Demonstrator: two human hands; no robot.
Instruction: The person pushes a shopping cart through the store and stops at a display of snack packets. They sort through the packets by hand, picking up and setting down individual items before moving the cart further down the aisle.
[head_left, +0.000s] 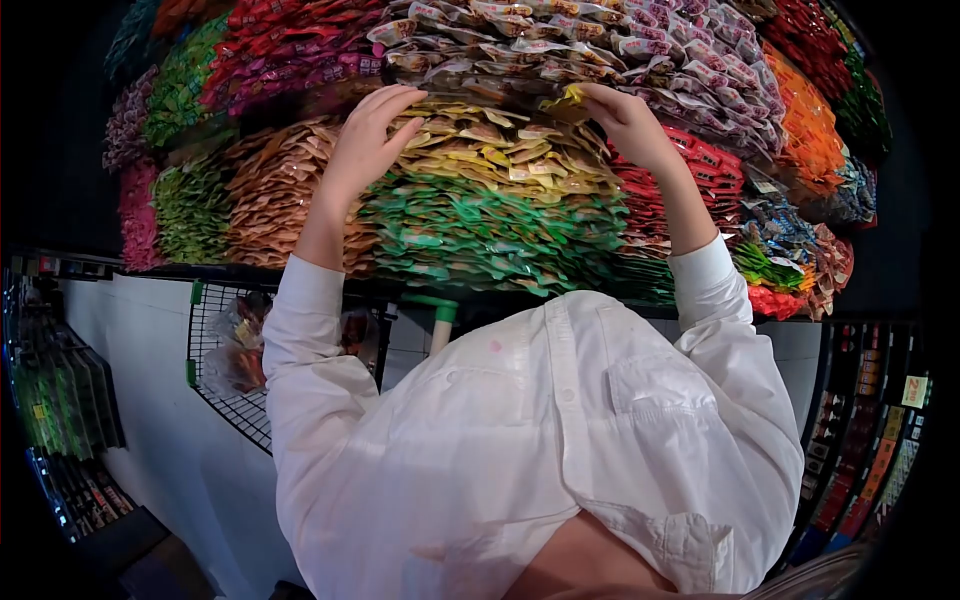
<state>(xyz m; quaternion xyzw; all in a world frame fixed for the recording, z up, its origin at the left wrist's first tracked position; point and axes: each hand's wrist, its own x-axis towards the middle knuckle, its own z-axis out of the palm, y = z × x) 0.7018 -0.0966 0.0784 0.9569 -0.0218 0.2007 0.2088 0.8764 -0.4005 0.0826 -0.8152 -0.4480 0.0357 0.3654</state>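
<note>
My right hand (634, 127) pinches a yellow snack packet (567, 104) at the back of a row of yellow packets (525, 155). Over the left end of that same row, my left hand (368, 142) is held with its fingers stretched and the thumb apart; nothing shows in it. Green packets (490, 232) stand densely in front of the yellow ones. Orange-brown packets (283, 190) lie to the left of my left hand, and red packets (690, 180) sit below my right wrist. The print on the packets is too small to read.
White-and-purple packets (660, 50) rise in a bank behind my hands. A black wire cart (225, 385) with green corners stands at my left, bagged goods (238, 345) inside. Shelving (860, 430) lines the right side, and green packs (65, 400) hang at far left.
</note>
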